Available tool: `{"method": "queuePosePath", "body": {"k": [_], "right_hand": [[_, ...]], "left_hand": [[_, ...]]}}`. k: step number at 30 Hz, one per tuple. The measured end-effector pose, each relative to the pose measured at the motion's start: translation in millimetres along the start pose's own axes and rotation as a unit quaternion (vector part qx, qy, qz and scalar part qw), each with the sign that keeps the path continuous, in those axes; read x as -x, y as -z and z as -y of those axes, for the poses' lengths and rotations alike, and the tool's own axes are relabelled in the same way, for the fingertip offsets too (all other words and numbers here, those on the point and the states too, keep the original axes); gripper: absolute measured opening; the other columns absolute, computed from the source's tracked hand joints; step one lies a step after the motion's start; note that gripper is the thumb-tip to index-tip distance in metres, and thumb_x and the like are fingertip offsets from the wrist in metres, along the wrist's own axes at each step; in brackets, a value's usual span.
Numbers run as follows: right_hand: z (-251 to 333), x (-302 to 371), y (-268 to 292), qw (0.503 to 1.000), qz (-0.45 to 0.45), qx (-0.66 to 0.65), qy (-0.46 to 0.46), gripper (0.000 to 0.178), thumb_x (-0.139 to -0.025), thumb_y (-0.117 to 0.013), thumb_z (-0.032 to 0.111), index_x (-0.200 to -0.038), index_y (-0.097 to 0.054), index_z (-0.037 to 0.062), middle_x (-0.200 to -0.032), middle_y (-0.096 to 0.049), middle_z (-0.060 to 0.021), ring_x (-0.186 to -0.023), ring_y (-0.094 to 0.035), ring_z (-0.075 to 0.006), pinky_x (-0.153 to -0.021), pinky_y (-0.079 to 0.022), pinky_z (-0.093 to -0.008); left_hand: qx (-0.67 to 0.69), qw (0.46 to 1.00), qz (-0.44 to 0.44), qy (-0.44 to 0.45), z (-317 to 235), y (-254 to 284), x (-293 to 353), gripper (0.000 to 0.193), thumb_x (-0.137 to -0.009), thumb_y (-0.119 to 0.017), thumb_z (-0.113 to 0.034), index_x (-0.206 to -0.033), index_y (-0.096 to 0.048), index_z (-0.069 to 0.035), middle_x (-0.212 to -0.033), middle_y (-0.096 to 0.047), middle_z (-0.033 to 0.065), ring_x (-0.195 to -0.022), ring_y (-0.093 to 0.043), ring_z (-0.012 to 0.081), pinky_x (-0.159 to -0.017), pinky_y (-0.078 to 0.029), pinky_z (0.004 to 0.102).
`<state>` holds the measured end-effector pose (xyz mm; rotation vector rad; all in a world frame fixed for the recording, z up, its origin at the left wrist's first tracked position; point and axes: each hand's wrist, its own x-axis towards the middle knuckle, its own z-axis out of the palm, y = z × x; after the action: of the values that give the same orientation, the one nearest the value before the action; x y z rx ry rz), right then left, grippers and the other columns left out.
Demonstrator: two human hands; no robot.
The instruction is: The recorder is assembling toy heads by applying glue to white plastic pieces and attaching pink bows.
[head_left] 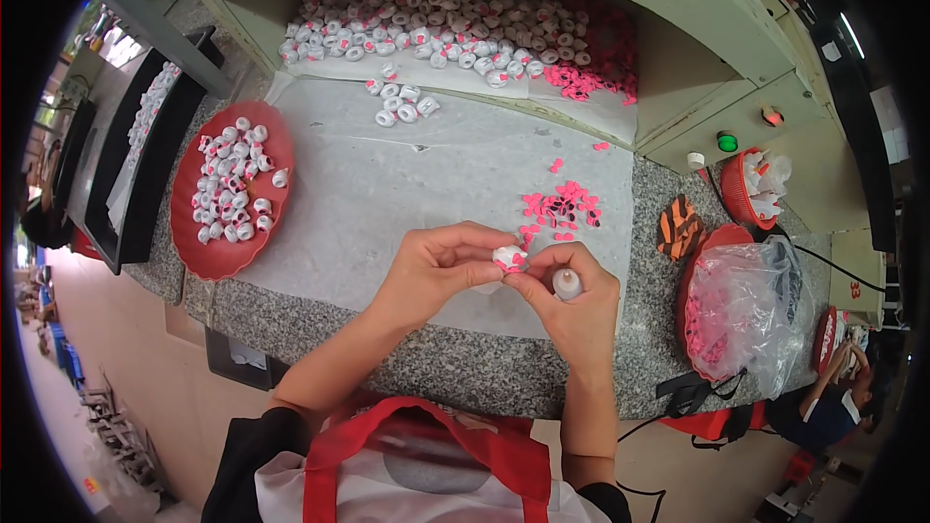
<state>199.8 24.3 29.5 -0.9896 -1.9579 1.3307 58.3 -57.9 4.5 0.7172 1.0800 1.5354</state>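
A small, rounded white piece with pink patches is held over the papered worktop, between the fingertips of both hands. My left hand pinches it from the left with thumb and fingers. On its other side are the thumb and forefinger of my right hand, closed against it. A small white bottle with a narrow tip is tucked into that same right hand. Just beyond my hands lies a loose cluster of flat pink pieces with dark marks. A few similar white pieces sit farther back on the paper.
A red scalloped tray at the left holds many white pieces. Behind, a pale green cabinet is heaped inside with white and pink pieces. On the right are a red basket and a plastic bag. A person works at far right.
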Motion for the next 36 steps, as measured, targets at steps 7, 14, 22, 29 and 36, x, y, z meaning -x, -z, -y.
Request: {"method": "queuePosePath", "body": {"k": [7, 14, 22, 29, 36], "right_hand": [[3.1, 1.6, 1.5, 0.999, -0.014, -0.028, -0.001, 0.018, -0.064, -0.071, -0.001, -0.076, -0.058, 0.0010, -0.068, -0.058, -0.0009, -0.062, -0.052, -0.0055, -0.056, -0.042, -0.0180], [4.5, 1.7, 3.0, 0.999, 0.001, -0.020, 0.030, 0.011, -0.065, -0.068, -0.002, -0.071, -0.059, 0.0002, -0.066, -0.057, -0.0016, -0.061, -0.051, -0.0061, -0.055, -0.041, -0.0188], [4.4, 0.1, 11.5, 0.999, 0.046, 0.016, 0.020, 0.010, -0.066, -0.068, -0.001, -0.069, -0.058, 0.0002, -0.064, -0.057, -0.0010, -0.059, -0.050, -0.0050, -0.054, -0.040, -0.0187], [-3.1, 2.6, -0.7, 0.999, -0.043, 0.013, 0.016, 0.024, -0.062, -0.072, 0.002, -0.080, -0.057, 0.0031, -0.066, -0.054, -0.0002, -0.060, -0.050, -0.0045, -0.054, -0.042, -0.0177], [-0.2, -2.4, -3.8, 0.999, -0.014, -0.044, 0.020, 0.027, -0.061, -0.070, -0.001, -0.085, -0.057, 0.0028, -0.076, -0.050, 0.0003, -0.060, -0.046, -0.0033, -0.054, -0.039, -0.0165]], "left_hand": [[0.035, 0.999, 0.000, -0.042, 5.2, -4.4, -0.1, 0.031, -0.073, -0.057, 0.010, -0.103, -0.054, 0.004, -0.106, -0.054, 0.0135, -0.095, -0.055, 0.0193, -0.081, -0.047, 0.0290], [0.035, 0.997, -0.004, -0.075, 11.3, -3.9, -0.6, 0.031, -0.072, -0.055, 0.012, -0.103, -0.055, 0.004, -0.108, -0.051, 0.0155, -0.097, -0.054, 0.0199, -0.081, -0.047, 0.0285], [-0.020, 0.992, 0.008, -0.127, 11.0, -6.1, 1.3, 0.030, -0.072, -0.056, 0.013, -0.100, -0.056, 0.004, -0.110, -0.050, 0.0186, -0.098, -0.053, 0.0214, -0.080, -0.048, 0.0286], [0.051, 0.998, -0.015, -0.020, 5.3, -2.0, -0.3, 0.025, -0.073, -0.058, 0.008, -0.097, -0.057, 0.003, -0.102, -0.056, 0.0168, -0.093, -0.056, 0.0202, -0.080, -0.047, 0.0307], [0.051, 0.997, -0.024, -0.050, 10.6, -2.7, 0.8, 0.024, -0.073, -0.058, 0.006, -0.097, -0.056, 0.002, -0.102, -0.057, 0.0163, -0.091, -0.057, 0.0193, -0.080, -0.047, 0.0306]]}}
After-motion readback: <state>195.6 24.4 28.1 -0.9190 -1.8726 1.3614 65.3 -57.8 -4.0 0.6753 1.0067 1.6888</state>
